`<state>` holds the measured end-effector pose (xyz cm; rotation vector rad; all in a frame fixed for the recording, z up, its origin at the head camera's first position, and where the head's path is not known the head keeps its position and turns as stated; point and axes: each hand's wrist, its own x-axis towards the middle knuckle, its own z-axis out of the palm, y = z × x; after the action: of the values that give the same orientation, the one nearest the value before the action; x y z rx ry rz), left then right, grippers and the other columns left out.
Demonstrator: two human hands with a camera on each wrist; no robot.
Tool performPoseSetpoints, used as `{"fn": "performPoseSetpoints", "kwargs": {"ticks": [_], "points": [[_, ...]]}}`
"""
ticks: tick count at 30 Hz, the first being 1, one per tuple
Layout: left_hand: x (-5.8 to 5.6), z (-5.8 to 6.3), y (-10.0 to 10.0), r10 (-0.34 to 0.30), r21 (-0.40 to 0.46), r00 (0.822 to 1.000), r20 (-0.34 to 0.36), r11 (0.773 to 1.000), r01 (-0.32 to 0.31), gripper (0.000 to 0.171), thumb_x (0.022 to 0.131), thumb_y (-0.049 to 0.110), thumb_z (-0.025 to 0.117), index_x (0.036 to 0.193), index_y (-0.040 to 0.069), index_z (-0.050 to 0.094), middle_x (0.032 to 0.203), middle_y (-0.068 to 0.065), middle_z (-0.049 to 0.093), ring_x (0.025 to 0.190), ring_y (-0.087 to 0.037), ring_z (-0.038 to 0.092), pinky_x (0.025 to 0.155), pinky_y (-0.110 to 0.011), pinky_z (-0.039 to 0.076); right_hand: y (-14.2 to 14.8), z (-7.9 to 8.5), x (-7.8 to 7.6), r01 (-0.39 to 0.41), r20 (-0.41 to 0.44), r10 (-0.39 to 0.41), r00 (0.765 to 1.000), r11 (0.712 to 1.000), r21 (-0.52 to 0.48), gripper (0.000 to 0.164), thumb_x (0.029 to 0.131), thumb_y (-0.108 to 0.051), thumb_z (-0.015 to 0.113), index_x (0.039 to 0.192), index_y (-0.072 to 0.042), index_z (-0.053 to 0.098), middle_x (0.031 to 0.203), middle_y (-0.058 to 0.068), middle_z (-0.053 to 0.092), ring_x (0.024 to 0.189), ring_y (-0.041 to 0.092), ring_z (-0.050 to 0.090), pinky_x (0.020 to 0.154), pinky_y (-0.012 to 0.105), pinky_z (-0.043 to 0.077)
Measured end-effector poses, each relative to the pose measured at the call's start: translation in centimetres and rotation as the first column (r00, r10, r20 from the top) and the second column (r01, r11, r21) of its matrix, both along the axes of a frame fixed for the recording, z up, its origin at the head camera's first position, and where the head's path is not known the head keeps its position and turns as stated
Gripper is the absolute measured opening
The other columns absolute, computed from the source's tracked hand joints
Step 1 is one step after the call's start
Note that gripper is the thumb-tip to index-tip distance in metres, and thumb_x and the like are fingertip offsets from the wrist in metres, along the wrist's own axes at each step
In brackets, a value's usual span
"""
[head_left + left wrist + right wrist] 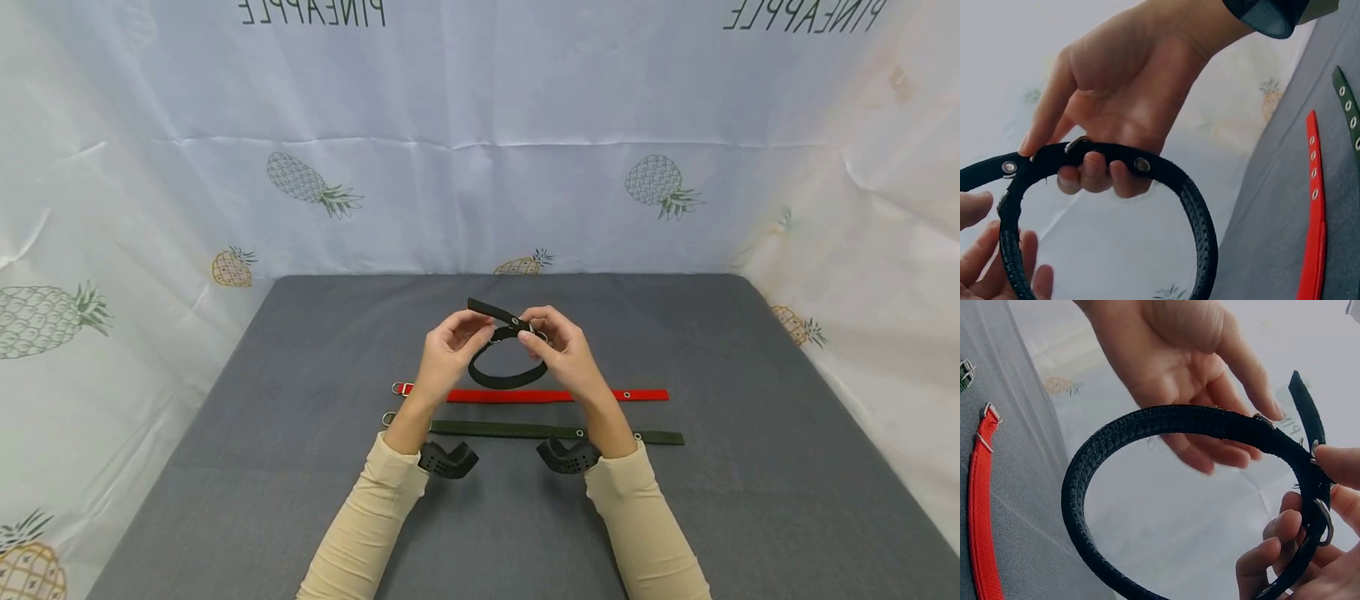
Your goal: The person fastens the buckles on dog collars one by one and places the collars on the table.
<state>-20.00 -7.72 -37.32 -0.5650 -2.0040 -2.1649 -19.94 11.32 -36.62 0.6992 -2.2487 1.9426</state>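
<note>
At small silver-coloured buckle [532, 326] of black stitched fabric strap [507, 382], right hand [558, 346] clamped on band, fingers curled round it; left hand [450, 350] in light pinch, thumb by metal loop [1265, 420]. Strap bent into ring, held up over dark grey table [337, 350] (narrow tail [487, 309] pokes free). Step looks like fastening: best to steady buckle with right, feed tail flat toward loop with left, avoid twist. Below, flat red fabric strap [510, 397], then dark green fabric strap [495, 429], lie lengthwise on table.

Left hand [448, 350] and right hand [564, 346] grip close together, forearms [362, 525] converging
</note>
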Motion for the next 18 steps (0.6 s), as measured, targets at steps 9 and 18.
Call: {"fn": "performPoseSetpoints", "kwargs": {"ticks": [9,18], "points": [[-0.06,-0.15,-0.07,-0.087,-0.069,0.987,0.135,0.993,0.097,0.03,0.098,0.013,0.055,0.117,-0.01,0.06,0.087,0.013,0.065,0.079,-0.004,0.062,0.077,-0.02,0.049,-0.09,0.04,0.09,-0.041,-0.015,0.041,0.999,0.999,-0.004,0.02,0.096,-0.005,0.055,0.113,0.006,0.053,0.078,-0.005,0.05,0.064,0.012,0.045,0.063,0.027,0.04],[0.13,-0.16,-0.12,-0.151,-0.053,0.969,0.194,0.985,0.164,0.027,0.099,0.014,0.055,0.114,-0.009,0.06,0.074,0.011,0.057,0.064,-0.007,0.048,0.067,-0.022,0.044,-0.24,0.07,0.25,-0.055,-0.005,0.055,0.998,0.998,0.0,0.018,0.097,-0.007,0.055,0.112,0.002,0.055,0.078,-0.003,0.05,0.062,0.017,0.04,0.064,0.025,0.036]]}}
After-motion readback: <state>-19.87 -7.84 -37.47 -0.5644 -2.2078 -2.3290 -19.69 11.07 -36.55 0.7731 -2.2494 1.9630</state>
